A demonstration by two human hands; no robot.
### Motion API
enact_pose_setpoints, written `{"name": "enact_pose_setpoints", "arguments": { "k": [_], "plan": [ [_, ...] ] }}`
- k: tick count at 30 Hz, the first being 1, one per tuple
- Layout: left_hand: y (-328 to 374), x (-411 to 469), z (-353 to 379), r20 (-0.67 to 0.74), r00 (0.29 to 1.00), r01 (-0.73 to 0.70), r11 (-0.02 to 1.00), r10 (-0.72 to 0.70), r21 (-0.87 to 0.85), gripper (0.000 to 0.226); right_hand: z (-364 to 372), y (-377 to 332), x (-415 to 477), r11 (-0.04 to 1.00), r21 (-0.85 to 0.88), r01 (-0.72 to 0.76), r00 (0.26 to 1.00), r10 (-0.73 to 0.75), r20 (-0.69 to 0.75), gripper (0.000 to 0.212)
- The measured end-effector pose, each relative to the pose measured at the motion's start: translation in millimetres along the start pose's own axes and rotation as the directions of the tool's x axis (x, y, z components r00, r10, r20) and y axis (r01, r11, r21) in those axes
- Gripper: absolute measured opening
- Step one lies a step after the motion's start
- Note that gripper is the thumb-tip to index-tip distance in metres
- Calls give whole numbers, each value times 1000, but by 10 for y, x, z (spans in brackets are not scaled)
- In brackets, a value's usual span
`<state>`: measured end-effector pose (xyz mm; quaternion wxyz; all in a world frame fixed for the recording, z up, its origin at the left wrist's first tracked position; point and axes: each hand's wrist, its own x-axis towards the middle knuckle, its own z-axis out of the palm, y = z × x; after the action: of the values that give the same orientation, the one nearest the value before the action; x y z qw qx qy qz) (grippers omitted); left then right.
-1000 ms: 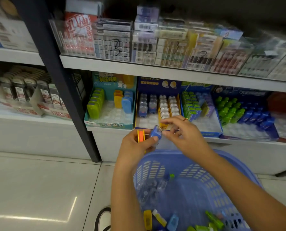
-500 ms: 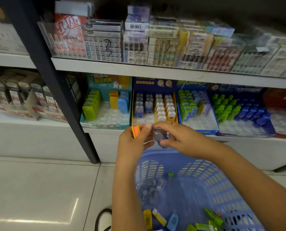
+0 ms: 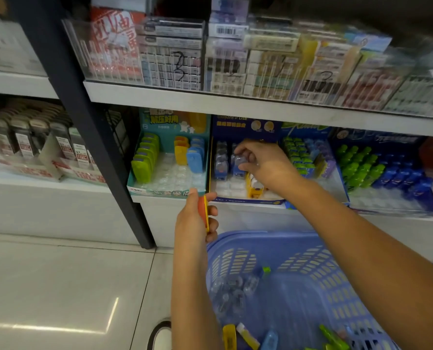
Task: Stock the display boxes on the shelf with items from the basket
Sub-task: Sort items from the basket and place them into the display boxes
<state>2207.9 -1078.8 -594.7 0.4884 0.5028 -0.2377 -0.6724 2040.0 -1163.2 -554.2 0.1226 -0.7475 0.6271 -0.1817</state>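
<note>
1. Head view, basket: a blue slotted basket [image 3: 309,245] sits low in front of the shelf. In it lie a cluster of clear plastic pieces [image 3: 232,291] on the left side, and near the bottom edge a yellow item [image 3: 229,335], a small blue item [image 3: 269,339] and some green items [image 3: 333,334].
2. Left hand [image 3: 194,221]: it hovers over the basket's far rim, just below the shelf edge, thumb and fingers pinching a thin orange-and-yellow item [image 3: 205,210] held on edge.
3. Right hand [image 3: 263,162]: it reaches into the dark blue display box [image 3: 238,127], fingers curled round a clear-domed blue item [image 3: 238,161] at the second column from the left.
4. That box holds columns of clear-domed items with blue bases [image 3: 220,160] on its left, and one with a yellow base [image 3: 254,189] near the front. The front pockets of its clear tray hold nothing.
5. Teal display box [image 3: 160,192], just left of it: a row of lime green items [image 3: 144,160] along the left wall, a few orange-yellow ones [image 3: 180,151] and blue ones [image 3: 195,155] towards the back right, with bare clear pockets between and in front.
6. To the right, a third box [image 3: 304,130] carries green and purple items [image 3: 297,154]. A fourth box [image 3: 377,140] carries rows of green [image 3: 357,165] and blue [image 3: 402,178] pieces.
7. The upper shelf [image 3: 235,104] bears clear dividers packed with small cartons [image 3: 170,59]; their print is too blurred to read.
</note>
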Motion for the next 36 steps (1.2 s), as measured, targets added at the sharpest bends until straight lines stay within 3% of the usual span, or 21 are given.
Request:
{"name": "enact_pose_setpoints", "arguments": {
  "k": [6,10,18,22,25,28,33,35,36],
  "plan": [
    [-41,40,-19,23,999,52,992,-50,-118,27,92,29,12,1000,7,-10,999,10,-42,24],
    [-48,26,-55,131,990,97,950,-60,-297,36,88,25,2,994,106,-33,997,40,-71,22],
    [-54,11,-69,183,983,71,953,-17,-296,64,38,-79,79,969,-248,-3,999,12,31,25],
    [-29,-27,-67,175,984,68,966,-24,-249,60,-29,-140,-38,962,-272,-11,1000,15,12,29],
    [-4,-55,-99,170,985,25,979,10,-202,42,-5,-243,-285,999,30,27,1000,-26,-13,35],
    [28,-94,-141,153,986,-50,994,64,-95,39,-18,-422,-479,887,462,18,961,-143,236,23],
    [150,-113,-199,44,966,-258,965,256,49,46,-30,-626,-464,760,648,44,956,-222,195,20],
    [188,-43,-222,-108,910,-375,905,401,202,45,-14,-699,-354,769,634,78,980,-177,94,19],
    [197,9,-248,-155,852,-421,831,499,364,42,6,-730,-275,798,593,110,989,-145,12,18]
  ]
}}
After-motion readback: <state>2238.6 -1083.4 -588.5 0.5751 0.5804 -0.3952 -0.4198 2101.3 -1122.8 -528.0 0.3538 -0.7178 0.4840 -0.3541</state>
